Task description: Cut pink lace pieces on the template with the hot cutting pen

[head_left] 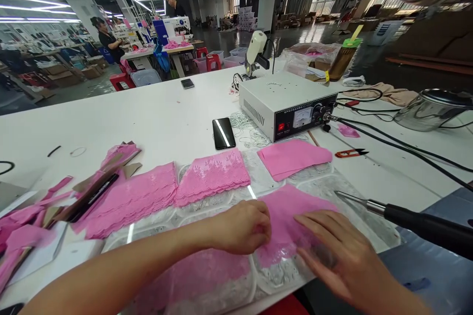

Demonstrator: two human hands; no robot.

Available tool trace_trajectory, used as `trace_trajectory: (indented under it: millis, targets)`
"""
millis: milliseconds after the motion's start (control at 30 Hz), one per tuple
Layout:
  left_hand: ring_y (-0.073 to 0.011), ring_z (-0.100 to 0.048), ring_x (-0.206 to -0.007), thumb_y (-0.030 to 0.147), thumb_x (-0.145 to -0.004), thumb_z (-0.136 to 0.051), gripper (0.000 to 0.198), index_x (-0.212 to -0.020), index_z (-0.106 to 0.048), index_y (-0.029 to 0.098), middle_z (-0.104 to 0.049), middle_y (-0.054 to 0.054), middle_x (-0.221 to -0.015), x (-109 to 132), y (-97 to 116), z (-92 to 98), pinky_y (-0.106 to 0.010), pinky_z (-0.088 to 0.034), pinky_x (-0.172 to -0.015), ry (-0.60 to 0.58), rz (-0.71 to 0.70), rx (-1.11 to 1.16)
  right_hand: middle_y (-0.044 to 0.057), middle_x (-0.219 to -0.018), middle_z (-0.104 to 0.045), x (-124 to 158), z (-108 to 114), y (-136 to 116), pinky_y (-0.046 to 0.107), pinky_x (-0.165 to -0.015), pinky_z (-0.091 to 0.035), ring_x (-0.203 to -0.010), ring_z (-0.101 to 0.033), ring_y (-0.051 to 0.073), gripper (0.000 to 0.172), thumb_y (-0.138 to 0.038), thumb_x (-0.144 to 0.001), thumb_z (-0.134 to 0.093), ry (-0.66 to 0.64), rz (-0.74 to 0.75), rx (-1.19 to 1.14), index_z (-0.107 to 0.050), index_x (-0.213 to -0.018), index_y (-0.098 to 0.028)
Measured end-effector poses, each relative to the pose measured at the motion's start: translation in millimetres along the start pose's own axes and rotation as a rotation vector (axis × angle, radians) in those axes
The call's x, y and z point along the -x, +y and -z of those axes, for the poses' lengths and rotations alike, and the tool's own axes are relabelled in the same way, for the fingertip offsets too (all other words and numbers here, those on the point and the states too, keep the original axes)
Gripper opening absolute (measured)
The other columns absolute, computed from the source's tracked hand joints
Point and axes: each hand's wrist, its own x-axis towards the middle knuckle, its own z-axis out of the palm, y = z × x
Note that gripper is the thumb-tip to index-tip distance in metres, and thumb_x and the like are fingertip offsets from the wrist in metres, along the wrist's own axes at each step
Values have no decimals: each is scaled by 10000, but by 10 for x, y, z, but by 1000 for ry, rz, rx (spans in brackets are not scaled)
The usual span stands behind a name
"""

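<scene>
Handling a piece of pink cloth (283, 204) on the clear mat (364, 219), the person seems to be at the step of smoothing or lining it up, lace hem toward the body. The cloth lies between the hands, just in front of the person. The left hand (242, 226) sits at its left edge with fingers curled in toward the palm; the fingertips are hidden, so I cannot tell whether they pinch the fabric. The right hand (342, 251) has its fingers stretched out and its thumb apart, over the cloth's right side. Another pink piece (210, 268) lies partly under the left forearm. Beyond the hands are two lace stacks (216, 177) (135, 199) and a plain pink stack (293, 157). A pointed black tool (424, 226) reaches in from the right, its tip near the cloth but apart from it, and a grey box (288, 93) with a dial stands behind. As I judge it, the next move calls for flat fabric, matched edges and a light touch, with the right wrist kept clear of that tip.
</scene>
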Motion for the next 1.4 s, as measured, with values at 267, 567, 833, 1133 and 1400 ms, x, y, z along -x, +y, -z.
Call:
trace_trajectory:
  millis: [267,567,833,1133,1400]
  targets:
    - [-146,-581,-850,44,-783,-597,142,-714,-628,165,-620,-21,-889,98,9,98,-247,-462,-800,55,-5,31,74,-894,-673,-18,-282,169,369,-748,-531,-827,-633,208,230,-99,-905,-488,87,-74,108,-665,-1032,-173]
    - [-162,-574,-814,-18,-687,-580,190,-645,-610,166,-614,-21,-810,126,-105,-110,-267,-456,-791,66,-25,197,15,-699,-598,-147,-153,257,245,-430,-463,-536,-579,130,275,-84,-906,-461,171,-103,204,-704,-958,-204]
    - [-179,-661,-806,501,-959,-344,450,-881,-595,135,-667,-89,-861,464,-225,-6,-324,-538,-752,279,325,754,54,-905,-727,-842,-359,-356,296,-706,-570,-779,-683,172,249,-62,-913,-498,133,201,-73,-683,-1023,-187]
    - [-132,-574,-678,563,-711,-668,443,-837,-567,151,-597,-11,-760,1348,-269,-125,-241,-439,-599,516,634,999,79,-986,-726,-1101,-667,-1079,318,-796,-581,-881,-659,168,286,-86,-938,-426,-103,579,-528,-635,-1126,-135]
    - [-148,-506,-695,126,-652,-623,386,-1032,-662,182,-601,11,-812,1536,-256,-169,-262,-376,-630,531,697,558,22,-913,-735,-706,-383,-364,201,-719,-590,-821,-715,133,238,-96,-897,-518,-117,61,-376,-650,-1031,-242]
